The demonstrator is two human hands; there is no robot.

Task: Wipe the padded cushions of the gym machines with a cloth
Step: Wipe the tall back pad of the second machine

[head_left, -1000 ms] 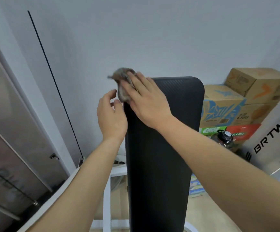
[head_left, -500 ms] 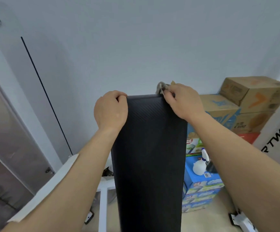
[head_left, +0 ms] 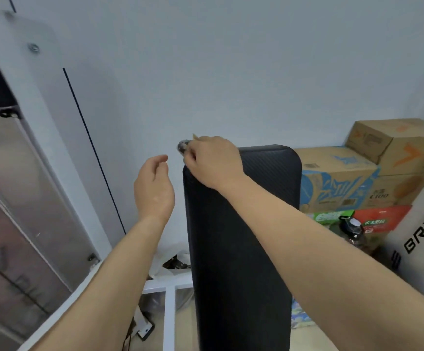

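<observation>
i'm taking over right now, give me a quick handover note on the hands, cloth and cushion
Right hand: grips the grey cloth at the top left corner of the black padded cushion.
Left hand: open, in the air beside the cushion's left edge, touching nothing.
Done: cloth is on the top edge; how much is already wiped cannot be told.
Left: likely the cushion's long front face, top to bottom.

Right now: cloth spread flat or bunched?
Bunched. Only a small grey wad of cloth shows beyond the right hand pinching it at the top-left corner of the black pad; the rest is hidden.
</observation>
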